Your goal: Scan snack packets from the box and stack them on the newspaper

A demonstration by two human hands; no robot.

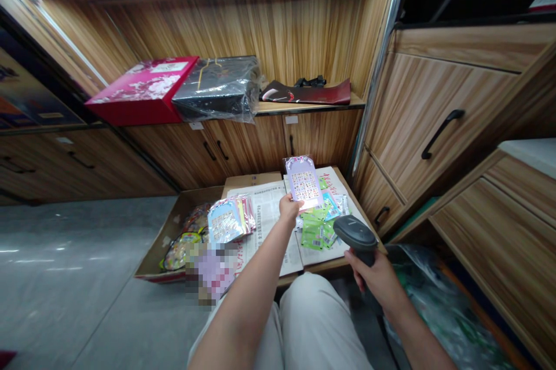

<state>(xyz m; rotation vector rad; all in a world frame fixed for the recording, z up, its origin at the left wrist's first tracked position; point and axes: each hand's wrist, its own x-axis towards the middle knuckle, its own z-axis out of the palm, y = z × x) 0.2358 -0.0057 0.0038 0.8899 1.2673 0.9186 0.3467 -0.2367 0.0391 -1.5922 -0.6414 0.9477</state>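
My left hand (290,208) grips the lower edge of a purple sticker sheet (304,183) in a clear sleeve, covered with rows of tiny stickers. Wrapped around the handle of a black barcode scanner (356,233) is my right hand (369,271); the scanner's head points toward the packets. Beneath the sheet, several green packets (316,228) lie spread over newspaper (278,254). A stack of blue, yellow and pink sticker sheets (229,220) rests to the left of my left forearm.
An open cardboard box (163,248) at the left holds colourful packaged items (185,245). On the shelf behind stand a pink box (143,89), a black plastic-wrapped box (219,89) and a dark red flat piece (313,94). Clear plastic bags (447,306) lie at lower right, beside wooden cabinets (434,98).
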